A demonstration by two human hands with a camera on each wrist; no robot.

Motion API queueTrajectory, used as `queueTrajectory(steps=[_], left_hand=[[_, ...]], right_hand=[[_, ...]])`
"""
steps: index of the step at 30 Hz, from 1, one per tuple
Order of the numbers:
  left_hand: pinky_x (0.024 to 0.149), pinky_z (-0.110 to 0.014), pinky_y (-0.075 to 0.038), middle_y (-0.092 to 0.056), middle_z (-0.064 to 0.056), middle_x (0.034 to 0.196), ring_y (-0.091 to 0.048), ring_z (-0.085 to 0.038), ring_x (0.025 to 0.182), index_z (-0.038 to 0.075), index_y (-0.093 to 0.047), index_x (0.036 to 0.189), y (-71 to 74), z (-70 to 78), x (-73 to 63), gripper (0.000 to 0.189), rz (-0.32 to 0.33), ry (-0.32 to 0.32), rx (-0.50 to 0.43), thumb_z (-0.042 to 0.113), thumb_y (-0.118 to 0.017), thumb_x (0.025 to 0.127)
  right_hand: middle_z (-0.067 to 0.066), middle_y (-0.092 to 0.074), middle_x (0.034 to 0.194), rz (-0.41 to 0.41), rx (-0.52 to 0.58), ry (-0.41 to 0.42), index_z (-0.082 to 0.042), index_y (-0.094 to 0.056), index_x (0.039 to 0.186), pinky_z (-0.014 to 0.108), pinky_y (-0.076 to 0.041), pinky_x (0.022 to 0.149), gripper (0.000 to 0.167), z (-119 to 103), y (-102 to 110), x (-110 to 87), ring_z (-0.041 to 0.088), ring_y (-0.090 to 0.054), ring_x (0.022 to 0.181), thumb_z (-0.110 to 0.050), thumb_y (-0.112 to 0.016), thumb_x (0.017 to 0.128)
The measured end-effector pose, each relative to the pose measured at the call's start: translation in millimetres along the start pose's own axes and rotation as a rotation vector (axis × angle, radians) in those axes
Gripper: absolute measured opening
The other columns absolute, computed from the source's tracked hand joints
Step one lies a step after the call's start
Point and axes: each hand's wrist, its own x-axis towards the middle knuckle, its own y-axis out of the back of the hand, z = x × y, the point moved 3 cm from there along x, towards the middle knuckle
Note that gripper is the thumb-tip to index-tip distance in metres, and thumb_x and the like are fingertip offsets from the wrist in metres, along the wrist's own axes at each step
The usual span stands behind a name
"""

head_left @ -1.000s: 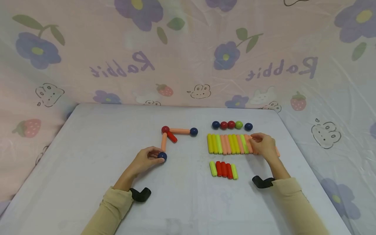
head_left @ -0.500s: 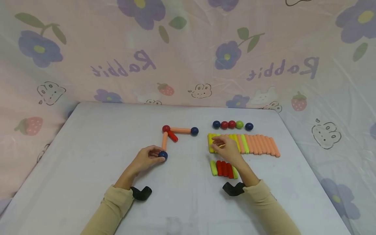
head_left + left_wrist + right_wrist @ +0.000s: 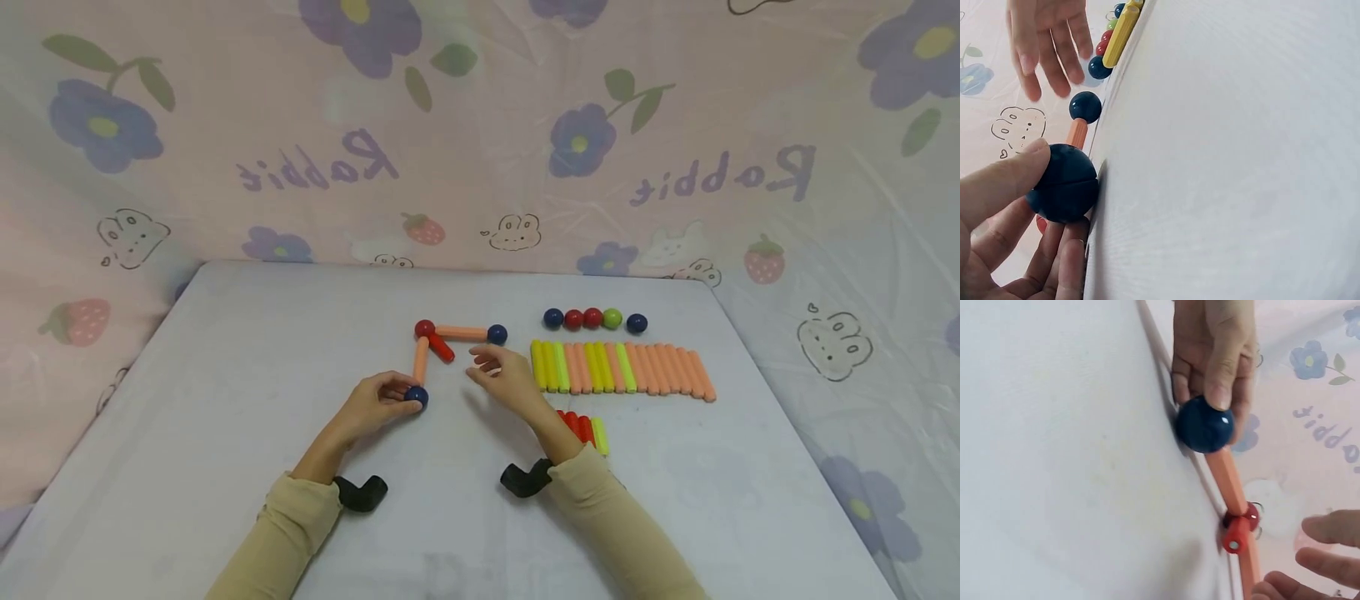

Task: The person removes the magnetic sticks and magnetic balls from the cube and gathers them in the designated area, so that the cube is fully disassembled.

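Observation:
My left hand pinches a dark blue ball between thumb and fingers on the table. An orange stick runs from this ball to a red ball. From the red ball a second orange stick reaches right to another dark blue ball, and a short red stick points forward and right. Just right of this joined shape hangs my right hand, its fingers apart and holding nothing. In the left wrist view, the right hand's fingers look loosely extended.
A row of yellow, green and orange sticks lies on the right. Behind it sits a line of loose balls. Short red and yellow-green sticks are partly hidden by my right forearm. A patterned cloth hangs behind the table.
My right hand has moved left from the orange sticks, across the row, to beside the joined shape. The left hand has stayed on its blue ball.

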Motion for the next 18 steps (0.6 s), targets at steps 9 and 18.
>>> queueTrajectory(steps=[9, 18], left_hand=[[0.087, -0.033, -0.053, -0.066, -0.02, 0.111, -0.063, -0.023, 0.1, 0.0, -0.062, 0.12, 1.7, -0.4, -1.3, 0.038, 0.005, -0.018, -0.017, 0.018, -0.071, 0.087], [0.083, -0.024, -0.051, -0.066, -0.021, 0.11, -0.063, -0.022, 0.098, -0.001, -0.062, 0.119, 0.4, -0.5, 0.6, 0.038, -0.001, -0.042, -0.031, 0.016, -0.071, 0.087]], right_hand=[[0.017, -0.065, 0.125, -0.01, -0.03, 0.009, -0.006, -0.058, 0.131, 0.043, -0.054, 0.095, 0.041, 0, -35, 26.4, 0.031, -0.063, 0.111, -0.011, -0.063, 0.091], [0.017, -0.068, 0.121, 0.053, -0.057, 0.016, -0.008, -0.056, 0.134, 0.034, -0.053, 0.082, 0.047, -3, -50, 47.1, 0.028, -0.064, 0.097, -0.003, -0.064, 0.087]])
